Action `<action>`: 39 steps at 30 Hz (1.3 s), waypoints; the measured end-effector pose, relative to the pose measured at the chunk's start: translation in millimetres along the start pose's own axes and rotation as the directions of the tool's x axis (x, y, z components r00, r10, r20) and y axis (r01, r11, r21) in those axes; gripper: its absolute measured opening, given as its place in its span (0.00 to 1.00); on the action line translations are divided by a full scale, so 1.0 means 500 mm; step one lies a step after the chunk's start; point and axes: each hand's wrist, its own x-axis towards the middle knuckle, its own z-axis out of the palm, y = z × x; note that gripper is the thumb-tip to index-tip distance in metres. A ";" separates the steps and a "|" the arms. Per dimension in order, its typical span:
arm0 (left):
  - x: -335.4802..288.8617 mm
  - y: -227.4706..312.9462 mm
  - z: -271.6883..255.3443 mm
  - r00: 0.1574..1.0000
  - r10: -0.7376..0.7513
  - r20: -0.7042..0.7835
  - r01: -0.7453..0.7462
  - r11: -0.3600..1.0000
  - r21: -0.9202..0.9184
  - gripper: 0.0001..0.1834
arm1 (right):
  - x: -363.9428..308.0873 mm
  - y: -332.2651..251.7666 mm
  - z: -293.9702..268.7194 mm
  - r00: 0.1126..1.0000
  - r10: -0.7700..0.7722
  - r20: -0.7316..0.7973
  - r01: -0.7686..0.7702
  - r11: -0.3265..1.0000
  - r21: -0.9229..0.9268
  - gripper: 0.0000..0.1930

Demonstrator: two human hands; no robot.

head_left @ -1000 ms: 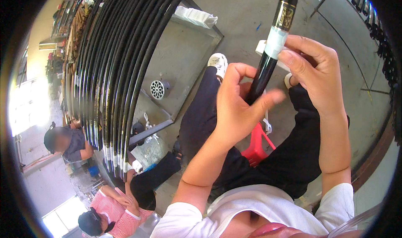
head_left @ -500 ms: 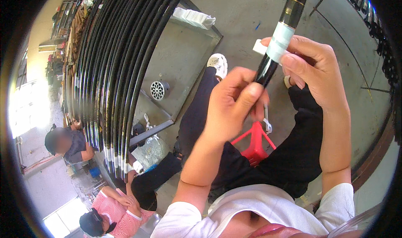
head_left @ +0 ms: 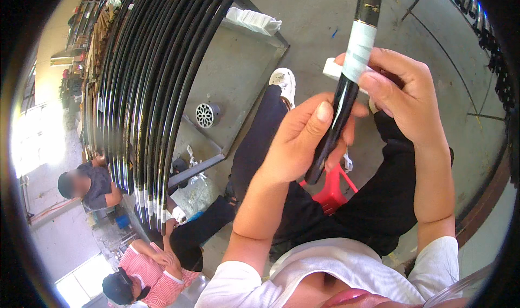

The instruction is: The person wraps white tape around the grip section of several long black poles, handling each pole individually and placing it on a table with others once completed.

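A glossy black pole (head_left: 328,148) with thin gold rings slants up from the middle of the view past the top edge. Pale whitish tape (head_left: 359,47) is wrapped around it below the rings. My left hand (head_left: 298,137) holds the pole's lower part, thumb along its near-left side, fingers behind; the pole's end sticks out below. At the wrap's lower edge, my right hand (head_left: 409,94) pinches a small white tape roll (head_left: 331,68), partly hidden behind the pole. The right thumb and fingers lie close against the wrap.
Many long black poles (head_left: 162,64) lie side by side at left, their lower ends banded white. Beside them are a grey metal-framed table (head_left: 254,83), a white packet stack (head_left: 253,21) and a round perforated piece (head_left: 205,115). A red stool (head_left: 331,194) stands between my legs. Two people sit lower left.
The pole has shifted slightly left and stands steeper, with its lower end now showing below my left hand. My left fingers have loosened and changed position around it. The right hand stays near the wrap.
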 end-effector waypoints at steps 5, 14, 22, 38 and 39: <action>0.010 -0.037 0.005 0.913 0.357 -0.199 -0.205 0.820 0.534 0.15 | -0.001 0.003 0.010 0.997 0.030 -0.074 -0.031 0.999 -0.022 0.16; 0.008 -0.039 0.005 0.939 0.294 -0.177 -0.210 0.900 0.383 0.24 | 0.002 0.000 0.014 0.996 0.041 -0.075 -0.043 0.999 -0.016 0.18; -0.007 0.001 -0.007 0.997 -0.006 0.082 0.011 0.998 -0.056 0.31 | -0.003 -0.007 -0.003 0.999 -0.001 0.038 -0.002 0.996 0.085 0.24; 0.018 -0.054 0.008 0.872 0.435 -0.224 -0.233 0.771 0.592 0.24 | 0.002 -0.016 0.005 0.992 0.122 0.013 -0.122 0.993 0.005 0.12; 0.018 -0.053 0.006 0.882 0.425 -0.205 -0.250 0.790 0.560 0.23 | 0.001 -0.011 0.001 0.997 0.064 0.044 -0.065 0.998 0.023 0.13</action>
